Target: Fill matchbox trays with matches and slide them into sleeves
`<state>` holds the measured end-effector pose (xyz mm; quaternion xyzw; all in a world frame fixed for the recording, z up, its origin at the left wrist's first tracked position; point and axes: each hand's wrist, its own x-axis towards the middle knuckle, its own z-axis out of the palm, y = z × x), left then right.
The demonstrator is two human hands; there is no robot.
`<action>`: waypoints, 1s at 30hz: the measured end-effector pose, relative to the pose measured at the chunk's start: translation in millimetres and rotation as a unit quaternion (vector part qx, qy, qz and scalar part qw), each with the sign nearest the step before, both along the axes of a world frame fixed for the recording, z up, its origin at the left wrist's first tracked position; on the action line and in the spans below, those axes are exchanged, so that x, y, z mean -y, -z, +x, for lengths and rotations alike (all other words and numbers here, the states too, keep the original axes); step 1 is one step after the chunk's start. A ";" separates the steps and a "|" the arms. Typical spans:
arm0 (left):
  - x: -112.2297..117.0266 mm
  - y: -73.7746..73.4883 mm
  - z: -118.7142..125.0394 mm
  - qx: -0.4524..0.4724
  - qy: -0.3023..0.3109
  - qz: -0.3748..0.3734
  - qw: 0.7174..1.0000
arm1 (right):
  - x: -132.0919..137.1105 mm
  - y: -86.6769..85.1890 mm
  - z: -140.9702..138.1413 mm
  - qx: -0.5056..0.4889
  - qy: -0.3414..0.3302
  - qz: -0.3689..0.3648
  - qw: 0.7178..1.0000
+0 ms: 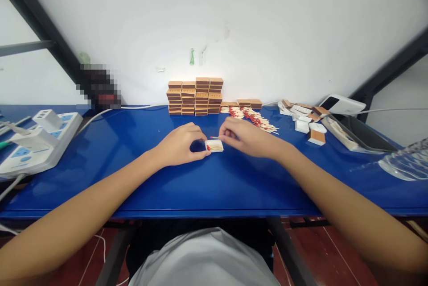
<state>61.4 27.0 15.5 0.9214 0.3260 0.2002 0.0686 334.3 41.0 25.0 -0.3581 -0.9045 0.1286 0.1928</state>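
A small white matchbox tray (218, 142) lies on the blue table with several red-tipped matches (216, 147) inside, their heads toward the left. My left hand (182, 142) grips the tray's left end between thumb and fingers. Just above the tray's far edge, my right hand (242, 136) pinches a single match (214, 137), its red head pointing left. Behind my right hand spreads a loose pile of matches (256, 118), partly covered by that hand.
Stacked matchboxes (195, 98) stand against the wall, with a few more boxes (249, 103) beside them. Loose trays and sleeves (302, 118) lie at the right, near a white device (344, 104) and a clear plastic item (406, 161). A power strip (67, 132) sits at the left.
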 end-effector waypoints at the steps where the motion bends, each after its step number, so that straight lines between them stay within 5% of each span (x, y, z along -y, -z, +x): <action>1: -0.3 0.4 -0.2 -0.001 -0.001 -0.001 1.000 | 6.5 0.2 -6.6 0.009 -0.010 -0.002 1.000; 7: -1.3 1.4 -0.1 0.003 0.001 -0.005 1.000 | 1.7 6.3 -7.7 0.016 -0.012 -0.002 1.000; 15: 0.7 -2.0 -0.1 0.002 0.009 -0.012 1.000 | -60.3 24.3 49.9 0.064 0.167 0.080 0.981; 30: 1.0 -3.2 -0.7 -0.003 0.008 -0.007 1.000 | -82.4 34.9 65.7 0.099 0.146 0.091 0.980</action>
